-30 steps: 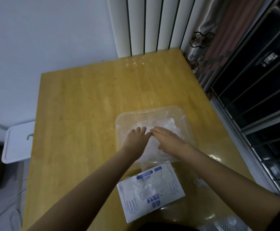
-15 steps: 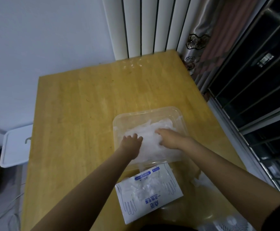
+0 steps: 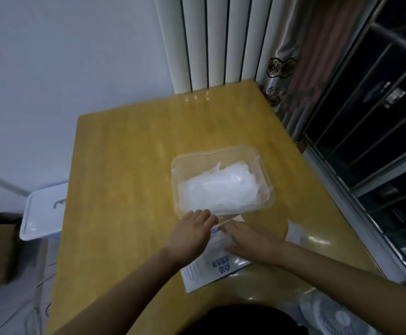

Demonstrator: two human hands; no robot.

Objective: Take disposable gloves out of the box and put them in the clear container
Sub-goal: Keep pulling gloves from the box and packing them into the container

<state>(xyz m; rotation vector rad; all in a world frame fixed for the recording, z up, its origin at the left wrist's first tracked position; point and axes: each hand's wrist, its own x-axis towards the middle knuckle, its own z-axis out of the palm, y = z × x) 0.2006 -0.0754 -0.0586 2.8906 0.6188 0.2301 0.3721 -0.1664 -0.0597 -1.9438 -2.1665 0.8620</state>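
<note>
Head view: left hand (image 3: 192, 235) and right hand (image 3: 248, 240) flat, fingers straight, gripping nothing, over glove box (image 3: 221, 265) just beside clear container (image 3: 216, 153) heaped with gloves (image 3: 219, 187).

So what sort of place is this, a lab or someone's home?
Probably a room in a home: a wooden table against a white radiator, with a patterned curtain beside a dark window.

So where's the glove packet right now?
In the head view the glove packet lies on the table, just this side of the clear container, under the left hand and right hand.
</note>
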